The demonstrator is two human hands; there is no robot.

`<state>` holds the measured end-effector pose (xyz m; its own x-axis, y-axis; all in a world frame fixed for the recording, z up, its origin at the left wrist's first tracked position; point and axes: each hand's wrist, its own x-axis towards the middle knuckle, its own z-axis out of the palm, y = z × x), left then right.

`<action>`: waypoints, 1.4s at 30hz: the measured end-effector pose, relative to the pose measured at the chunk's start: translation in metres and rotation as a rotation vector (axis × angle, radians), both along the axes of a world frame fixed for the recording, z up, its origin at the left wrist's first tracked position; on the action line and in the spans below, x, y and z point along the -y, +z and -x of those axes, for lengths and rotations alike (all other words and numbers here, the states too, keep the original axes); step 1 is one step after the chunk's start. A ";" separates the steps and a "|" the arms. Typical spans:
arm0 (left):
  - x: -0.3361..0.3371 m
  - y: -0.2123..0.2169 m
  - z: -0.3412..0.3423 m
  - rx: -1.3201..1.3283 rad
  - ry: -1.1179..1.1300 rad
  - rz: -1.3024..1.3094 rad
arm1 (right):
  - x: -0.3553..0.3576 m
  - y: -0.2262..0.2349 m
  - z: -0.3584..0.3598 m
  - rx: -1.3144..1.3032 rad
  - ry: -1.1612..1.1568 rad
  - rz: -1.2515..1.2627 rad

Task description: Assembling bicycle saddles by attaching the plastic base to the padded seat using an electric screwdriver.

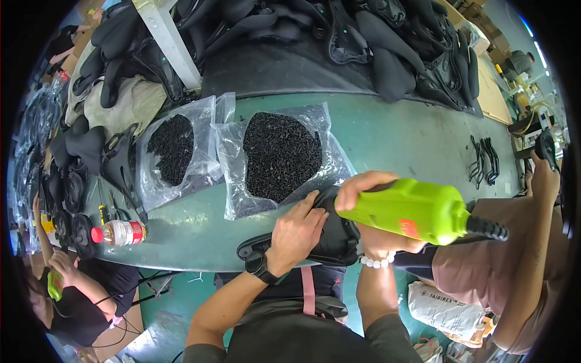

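Observation:
A black bicycle saddle (339,243) lies at the table's near edge, in front of my body, underside seemingly up. My left hand (295,233) presses on it with the fingers together, steadying it. In my right hand (364,185) is a lime-green electric screwdriver (407,209), with a black ribbed cord sleeve at its right end. Its working tip is hidden behind my fingers, over the saddle. Just beyond my hands rests an open clear plastic bag (334,142) of small black screws (281,157). Left of it lies a second bag with fewer black screws (172,148).
Black saddles (387,66) pile up along the far side, more (85,142) at the left. A pale metal post (166,42) rises there. A red-capped bottle (121,233) lies left; black curved brackets (484,160) sit right. Co-workers (508,242) sit on both sides.

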<state>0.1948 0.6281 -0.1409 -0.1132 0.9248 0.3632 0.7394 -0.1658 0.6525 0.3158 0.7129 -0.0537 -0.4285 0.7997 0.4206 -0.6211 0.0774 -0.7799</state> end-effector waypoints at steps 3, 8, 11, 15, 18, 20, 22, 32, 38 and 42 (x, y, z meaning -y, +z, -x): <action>0.000 -0.003 0.001 0.004 -0.009 -0.017 | -0.011 0.001 0.005 0.185 0.097 -0.206; 0.007 0.006 0.008 0.020 0.017 -0.013 | 0.016 0.016 0.014 0.096 -0.173 0.049; 0.003 0.008 0.011 0.013 -0.037 -0.167 | 0.025 -0.028 -0.025 0.097 -0.340 0.241; 0.006 0.014 0.004 -0.010 -0.056 -0.143 | 0.026 0.009 -0.016 -0.084 -0.193 0.054; 0.011 0.014 0.004 -0.015 -0.047 -0.135 | 0.022 0.013 -0.024 -0.118 -0.159 0.033; 0.011 0.015 0.002 -0.004 -0.097 -0.134 | 0.023 0.016 -0.028 -0.122 -0.140 0.036; 0.008 0.013 0.004 -0.058 -0.123 -0.115 | 0.024 0.017 -0.025 -0.184 -0.174 0.062; -0.020 0.038 0.073 -0.233 -0.064 -0.075 | 0.038 0.022 -0.061 -0.202 -0.121 0.054; -0.055 0.002 0.132 -0.547 0.241 0.123 | 0.060 0.014 -0.094 -0.141 -0.114 0.122; -0.054 -0.002 0.130 -0.471 0.231 -0.066 | 0.066 -0.002 -0.102 -0.161 -0.122 0.173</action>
<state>0.0650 0.6821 -0.1433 -0.1212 0.8685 0.4806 0.9722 0.0061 0.2341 0.4178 0.6467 -0.0554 -0.2631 0.9074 0.3278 -0.7326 0.0332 -0.6798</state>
